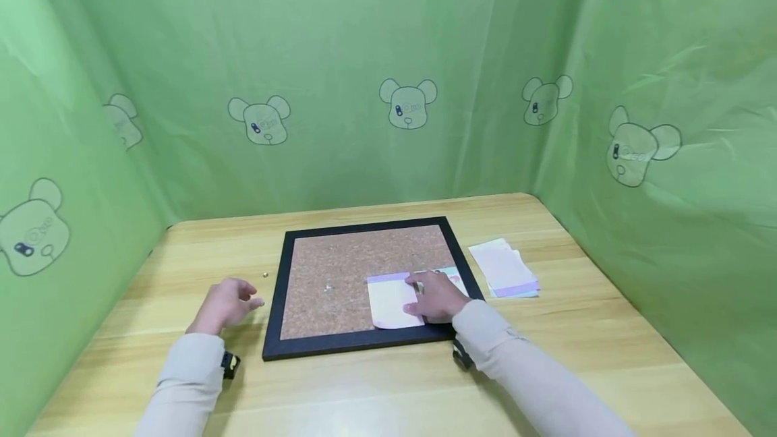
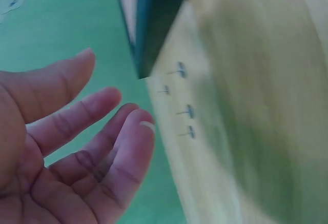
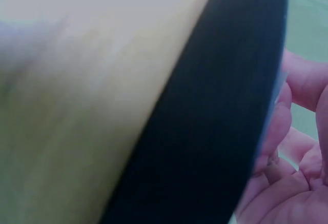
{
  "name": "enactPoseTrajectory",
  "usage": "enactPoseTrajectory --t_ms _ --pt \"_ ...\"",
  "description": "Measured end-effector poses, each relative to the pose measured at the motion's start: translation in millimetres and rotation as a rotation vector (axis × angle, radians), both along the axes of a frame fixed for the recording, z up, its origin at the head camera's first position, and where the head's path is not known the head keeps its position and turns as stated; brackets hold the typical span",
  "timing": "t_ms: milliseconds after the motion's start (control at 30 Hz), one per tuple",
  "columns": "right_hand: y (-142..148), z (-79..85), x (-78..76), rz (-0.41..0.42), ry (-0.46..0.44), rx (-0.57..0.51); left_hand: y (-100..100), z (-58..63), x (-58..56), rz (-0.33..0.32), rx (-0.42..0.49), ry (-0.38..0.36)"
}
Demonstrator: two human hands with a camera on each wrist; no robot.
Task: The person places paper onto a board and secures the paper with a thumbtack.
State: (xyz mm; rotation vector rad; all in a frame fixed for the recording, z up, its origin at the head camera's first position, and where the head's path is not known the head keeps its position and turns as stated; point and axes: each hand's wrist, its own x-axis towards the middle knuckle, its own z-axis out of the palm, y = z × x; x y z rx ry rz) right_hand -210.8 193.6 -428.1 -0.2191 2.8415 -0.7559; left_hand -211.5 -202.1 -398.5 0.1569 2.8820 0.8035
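A black-framed cork board [image 1: 330, 309] lies on the wooden table. Over its lower right part, my right hand [image 1: 438, 297] holds a white paper note [image 1: 391, 302] with a purple top strip, thumb and fingers at its right edge. The note's lower edge overlaps the frame. Partly hidden behind this hand is another sheet [image 1: 456, 278] with a coloured print. To the board's left, my left hand [image 1: 226, 303] hovers with relaxed, slightly bent fingers and nothing in them. Several thumbtacks [image 2: 190, 112] lie on the table near it, points sideways.
A loose stack of paper notes [image 1: 504, 270] with purple and blue strips lies right of the board. A small shiny bit [image 1: 328, 287] shows on the cork. Green curtains [image 1: 340, 154] with bear drawings surround the table [image 1: 340, 396] at the back and sides.
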Motion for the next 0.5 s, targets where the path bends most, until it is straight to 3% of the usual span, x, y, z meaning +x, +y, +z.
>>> enactPoseTrajectory --t_ms 233,500 --pt "-0.8 -2.6 1.0 -0.015 -0.009 -0.017 2.2 -10.3 -11.7 -0.018 -0.048 -0.01" --pt "-1.6 -1.5 1.8 -0.018 -0.011 -0.019 5.9 -13.0 -17.1 -0.04 -0.094 -0.013"
